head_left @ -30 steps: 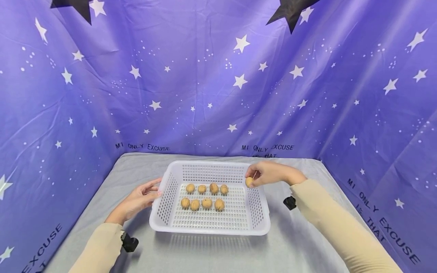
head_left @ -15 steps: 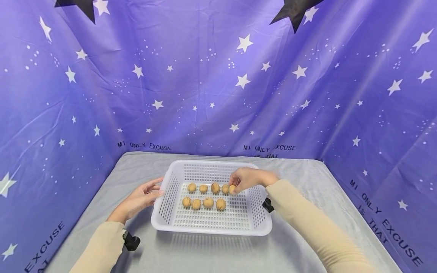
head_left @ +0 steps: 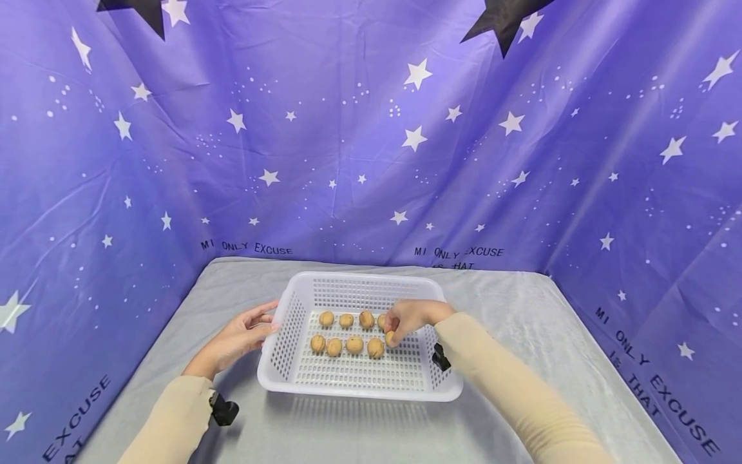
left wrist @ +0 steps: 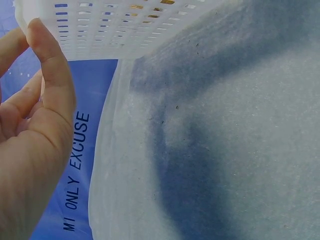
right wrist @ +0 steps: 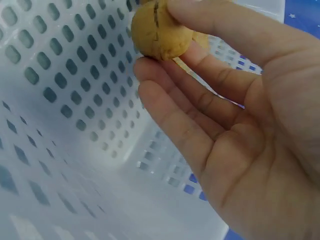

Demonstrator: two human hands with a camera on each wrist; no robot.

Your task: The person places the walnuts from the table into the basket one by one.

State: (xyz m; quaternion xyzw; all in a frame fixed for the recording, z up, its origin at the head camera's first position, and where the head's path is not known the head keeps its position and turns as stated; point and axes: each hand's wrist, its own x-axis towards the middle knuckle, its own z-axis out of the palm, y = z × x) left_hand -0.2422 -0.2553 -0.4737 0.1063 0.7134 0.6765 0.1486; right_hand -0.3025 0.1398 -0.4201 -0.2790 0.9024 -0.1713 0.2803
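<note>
A white perforated plastic basket (head_left: 359, 392) holds several walnuts in two rows; a front-row walnut (head_left: 375, 348) and a back-row walnut (head_left: 366, 319) are among them. With thumb and fingertips, my left hand (head_left: 234, 338) grips the basket's left rim, also seen in the left wrist view near the basket wall (left wrist: 90, 30). Inside the basket, my right hand (head_left: 410, 314) pinches another walnut (right wrist: 160, 35) between thumb and fingers, near the right ends of both rows. This hand partly covers the last walnut (head_left: 381, 321) of the back row.
Grey cloth (head_left: 498, 303) covers the table under the basket. Purple star-printed curtains (head_left: 348, 161) enclose the back and sides. Each wrist carries a black camera mount, such as the left wrist mount (head_left: 223, 409).
My right hand has carried its walnut from over the basket's right rim leftward and down into the basket, then a little toward the front row. The left hand stays on the rim.
</note>
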